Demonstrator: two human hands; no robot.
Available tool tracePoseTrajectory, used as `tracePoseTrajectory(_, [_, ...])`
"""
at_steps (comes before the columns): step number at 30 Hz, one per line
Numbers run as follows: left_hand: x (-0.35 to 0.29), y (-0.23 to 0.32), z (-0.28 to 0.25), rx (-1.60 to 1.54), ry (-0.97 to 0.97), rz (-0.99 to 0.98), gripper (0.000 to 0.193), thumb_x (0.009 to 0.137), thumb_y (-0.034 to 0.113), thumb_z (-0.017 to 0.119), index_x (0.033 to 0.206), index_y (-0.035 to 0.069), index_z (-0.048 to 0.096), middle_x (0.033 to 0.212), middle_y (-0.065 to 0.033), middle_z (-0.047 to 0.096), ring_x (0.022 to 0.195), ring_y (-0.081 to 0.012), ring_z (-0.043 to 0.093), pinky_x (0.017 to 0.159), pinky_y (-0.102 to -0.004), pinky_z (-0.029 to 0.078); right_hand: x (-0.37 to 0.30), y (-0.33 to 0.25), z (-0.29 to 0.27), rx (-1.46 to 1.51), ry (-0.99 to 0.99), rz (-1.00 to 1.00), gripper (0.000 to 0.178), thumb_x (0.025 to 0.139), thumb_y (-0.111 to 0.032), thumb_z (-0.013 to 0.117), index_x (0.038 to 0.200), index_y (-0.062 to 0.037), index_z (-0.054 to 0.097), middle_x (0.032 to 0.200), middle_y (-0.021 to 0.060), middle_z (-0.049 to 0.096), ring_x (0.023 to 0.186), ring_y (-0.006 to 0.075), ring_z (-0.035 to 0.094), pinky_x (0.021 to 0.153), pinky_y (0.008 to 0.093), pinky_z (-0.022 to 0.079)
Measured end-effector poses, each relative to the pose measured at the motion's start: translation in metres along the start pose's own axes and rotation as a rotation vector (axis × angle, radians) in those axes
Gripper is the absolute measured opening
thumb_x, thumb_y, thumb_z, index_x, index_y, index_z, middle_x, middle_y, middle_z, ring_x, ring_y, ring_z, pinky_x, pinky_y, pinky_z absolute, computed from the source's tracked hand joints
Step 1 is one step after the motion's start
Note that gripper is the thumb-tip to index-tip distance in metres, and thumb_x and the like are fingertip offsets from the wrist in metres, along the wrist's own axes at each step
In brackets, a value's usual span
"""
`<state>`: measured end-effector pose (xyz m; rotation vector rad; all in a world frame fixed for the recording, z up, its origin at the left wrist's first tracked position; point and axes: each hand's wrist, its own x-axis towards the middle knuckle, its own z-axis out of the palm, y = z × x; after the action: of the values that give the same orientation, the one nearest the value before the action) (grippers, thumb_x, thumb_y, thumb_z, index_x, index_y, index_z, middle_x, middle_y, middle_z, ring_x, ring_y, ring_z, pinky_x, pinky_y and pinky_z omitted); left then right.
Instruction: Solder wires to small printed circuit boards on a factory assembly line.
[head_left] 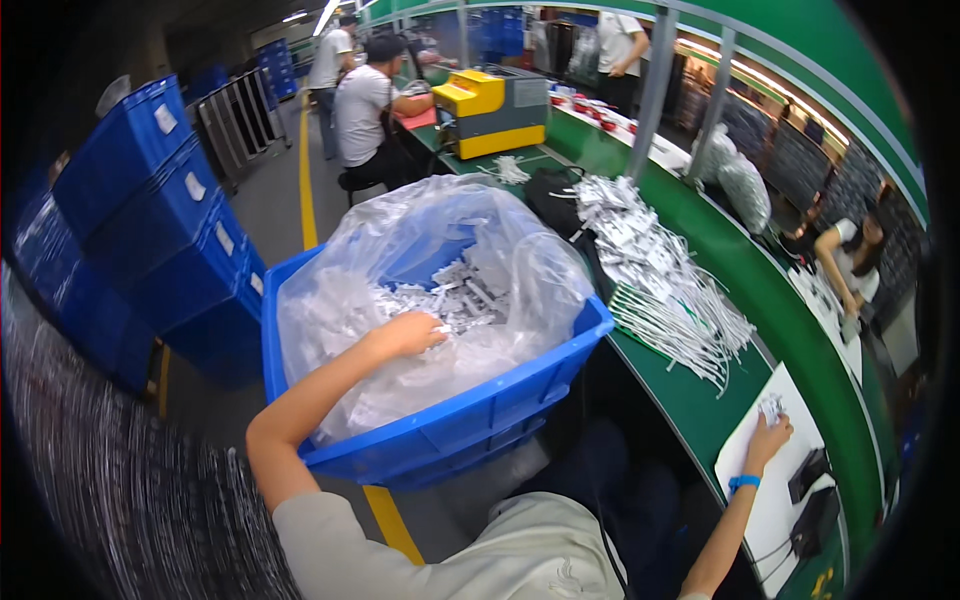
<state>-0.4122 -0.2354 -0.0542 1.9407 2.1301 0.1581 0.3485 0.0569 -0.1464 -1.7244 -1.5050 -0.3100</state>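
Observation:
A large blue plastic bin (pixel 440 440) lined with a clear plastic bag (pixel 350 290) stands in front of me. Inside it lies a heap of small white pieces (pixel 470 300). My left hand (pixel 408 334) reaches over the near-left part of the bag, its fingers curled down by the pieces; what they hold, if anything, is hidden. To the right, above a white board (pixel 740 440) on the green bench, my right hand (pixel 768 440) has its fingers closed around a small cluster of white pieces (pixel 772 406). A blue band circles the right wrist.
White cables with flat ends (pixel 660 270) are piled on the green workbench (pixel 665 385). Black devices (pixel 815 510) lie beside the board. A yellow-and-grey machine (pixel 490 112) stands farther along. Stacked blue crates (pixel 160 210) rise at left. Several people work nearby.

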Motion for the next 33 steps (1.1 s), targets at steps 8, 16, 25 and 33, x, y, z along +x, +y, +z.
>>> tracePoseTrajectory(8, [-0.001, 0.015, -0.001, -0.033, 0.036, -0.023, 0.041, 0.097, 0.037, 0.055, 0.118, 0.003, 0.065, 0.112, -0.0233, 0.068, 0.107, -0.0414, 0.064, 0.091, -0.049, 0.05, -0.004, -0.026, -0.022, 0.061, -0.052, 0.138, 0.04, 0.081, -0.017, 0.078, 0.11, 0.0012, 0.057, 0.114, 0.0207, 0.049, 0.108, 0.0391, 0.05, 0.095, 0.0452, 0.043])
tracePoseTrajectory(16, [0.0, 0.004, 0.005, -0.28, -0.01, -0.108, 0.048, 0.092, 0.037, 0.065, 0.122, 0.0, 0.059, 0.115, -0.0248, 0.066, 0.111, -0.0372, 0.063, 0.093, -0.0432, 0.049, -0.004, -0.028, -0.023, 0.108, -0.076, 0.158, 0.042, 0.081, -0.02, 0.079, 0.109, 0.0009, 0.057, 0.116, 0.0199, 0.049, 0.111, 0.0376, 0.049, 0.099, 0.0436, 0.041])
tracePoseTrajectory(25, [0.024, -0.023, 0.042, -0.454, 0.07, -0.217, 0.05, 0.097, 0.046, 0.061, 0.119, 0.002, 0.052, 0.101, -0.0181, 0.063, 0.095, -0.0241, 0.061, 0.088, -0.0381, 0.048, -0.008, -0.033, -0.025, 0.151, -0.074, 0.187, 0.044, 0.083, -0.022, 0.078, 0.113, 0.0007, 0.056, 0.117, 0.0203, 0.049, 0.113, 0.0382, 0.049, 0.1, 0.0436, 0.041])
tracePoseTrajectory(33, [0.019, 0.0, 0.016, -0.672, 0.0, -0.368, 0.051, 0.093, 0.036, 0.068, 0.129, 0.003, 0.053, 0.106, -0.0073, 0.063, 0.092, -0.0137, 0.059, 0.077, -0.0297, 0.049, -0.008, -0.042, -0.03, 0.188, -0.081, 0.2, 0.043, 0.083, -0.02, 0.078, 0.114, -0.0003, 0.055, 0.118, 0.0203, 0.048, 0.113, 0.0384, 0.049, 0.1, 0.0437, 0.041])
